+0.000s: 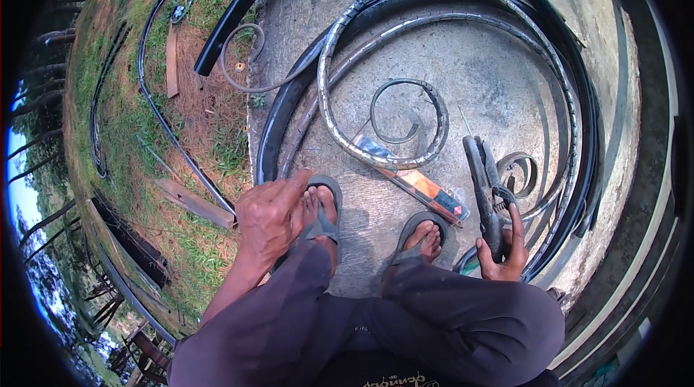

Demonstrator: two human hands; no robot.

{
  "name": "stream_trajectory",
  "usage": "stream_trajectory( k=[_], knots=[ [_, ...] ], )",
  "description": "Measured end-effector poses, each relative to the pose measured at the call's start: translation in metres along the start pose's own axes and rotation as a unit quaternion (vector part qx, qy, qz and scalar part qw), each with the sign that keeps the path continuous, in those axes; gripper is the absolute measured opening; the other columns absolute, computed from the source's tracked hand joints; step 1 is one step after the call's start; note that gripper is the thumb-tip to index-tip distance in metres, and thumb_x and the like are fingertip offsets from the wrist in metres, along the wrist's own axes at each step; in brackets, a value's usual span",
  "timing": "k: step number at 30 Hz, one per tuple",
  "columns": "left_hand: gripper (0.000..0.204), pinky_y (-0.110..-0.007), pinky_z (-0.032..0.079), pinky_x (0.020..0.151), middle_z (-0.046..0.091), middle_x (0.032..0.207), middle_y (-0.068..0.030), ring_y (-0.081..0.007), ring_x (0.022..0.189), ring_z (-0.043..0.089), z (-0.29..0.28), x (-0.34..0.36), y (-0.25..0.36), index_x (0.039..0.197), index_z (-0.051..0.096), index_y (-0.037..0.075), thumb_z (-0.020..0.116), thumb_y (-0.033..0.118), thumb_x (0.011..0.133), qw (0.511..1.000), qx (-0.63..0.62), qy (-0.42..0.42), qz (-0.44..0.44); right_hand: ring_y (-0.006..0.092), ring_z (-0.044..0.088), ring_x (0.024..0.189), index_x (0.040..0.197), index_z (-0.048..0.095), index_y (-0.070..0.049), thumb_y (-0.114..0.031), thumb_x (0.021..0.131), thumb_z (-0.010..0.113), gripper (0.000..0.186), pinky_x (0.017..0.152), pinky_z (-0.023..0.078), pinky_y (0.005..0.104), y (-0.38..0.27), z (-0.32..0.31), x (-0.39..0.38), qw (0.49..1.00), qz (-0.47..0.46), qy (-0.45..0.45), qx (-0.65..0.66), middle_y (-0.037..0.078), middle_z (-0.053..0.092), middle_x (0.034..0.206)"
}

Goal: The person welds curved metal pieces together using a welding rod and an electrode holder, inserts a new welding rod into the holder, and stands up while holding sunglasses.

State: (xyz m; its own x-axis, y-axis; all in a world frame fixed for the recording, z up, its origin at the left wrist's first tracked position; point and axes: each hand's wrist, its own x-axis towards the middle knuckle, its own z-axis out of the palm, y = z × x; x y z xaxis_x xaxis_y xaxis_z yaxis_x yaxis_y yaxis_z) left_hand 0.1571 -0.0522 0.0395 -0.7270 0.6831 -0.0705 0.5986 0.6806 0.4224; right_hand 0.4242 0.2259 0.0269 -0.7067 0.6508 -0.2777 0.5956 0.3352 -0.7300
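Observation:
My left hand (269, 215) is curled beside my left sandaled foot (325, 206), fingers bent together; whatever is between them, if anything, is hidden. My right hand (506, 253) grips a dark metal plier-like tool (483, 177), held upright at the right of my right foot (426, 242). A flat orange, black and clear package (426, 192) lies on the concrete between that tool and a mottled, banded hoop (329, 98). A small coiled strip (376, 119) lies inside the hoop.
Large black tubes (217, 47) arc over the concrete slab (506, 83). A small coil (528, 170) lies at right. On the grass (202, 127) at left are thin hoses (144, 76), wooden boards (195, 203) and a dark channel (130, 242). Trees stand beyond.

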Motion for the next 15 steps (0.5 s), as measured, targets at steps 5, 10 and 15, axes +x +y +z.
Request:
stream_trajectory(
  k=[5,10,15],
  knots=[
    [0.032,-0.039,0.053,0.063,0.071,0.082,-0.0137,-0.0302,0.067,0.068,-0.002,0.008,0.003,0.110,0.073,0.006,0.070,-0.001,0.079,0.998,0.058,0.015,0.024,0.0195,0.068,0.070,0.150,0.044,-0.004,0.002,0.073,0.076,0.083,0.066,0.052,0.0307,0.008,0.002,-0.023,0.999,0.036,0.040,-0.003,0.013,0.068,0.081],
    [0.040,-0.036,0.051,0.062,0.070,0.082,-0.0067,-0.0245,0.069,0.067,-0.015,0.007,0.007,0.114,0.073,0.009,0.071,0.005,0.074,0.994,0.045,0.016,0.099,0.0277,0.071,0.073,0.146,0.048,-0.003,-0.001,0.074,0.077,0.078,0.066,0.054,0.0341,0.017,-0.008,-0.038,0.999,-0.028,0.008,-0.021,0.019,0.069,0.086],
    [0.041,-0.035,0.050,0.060,0.068,0.080,-0.0038,-0.0209,0.067,0.065,-0.009,0.002,0.011,0.114,0.073,0.011,0.073,0.009,0.073,0.985,0.049,-0.034,0.162,0.0357,0.074,0.095,0.145,0.050,-0.002,0.000,0.075,0.078,0.075,0.079,0.058,0.0380,0.020,-0.018,-0.054,0.997,-0.027,-0.058,-0.041,0.026,0.071,0.104]
  ],
)
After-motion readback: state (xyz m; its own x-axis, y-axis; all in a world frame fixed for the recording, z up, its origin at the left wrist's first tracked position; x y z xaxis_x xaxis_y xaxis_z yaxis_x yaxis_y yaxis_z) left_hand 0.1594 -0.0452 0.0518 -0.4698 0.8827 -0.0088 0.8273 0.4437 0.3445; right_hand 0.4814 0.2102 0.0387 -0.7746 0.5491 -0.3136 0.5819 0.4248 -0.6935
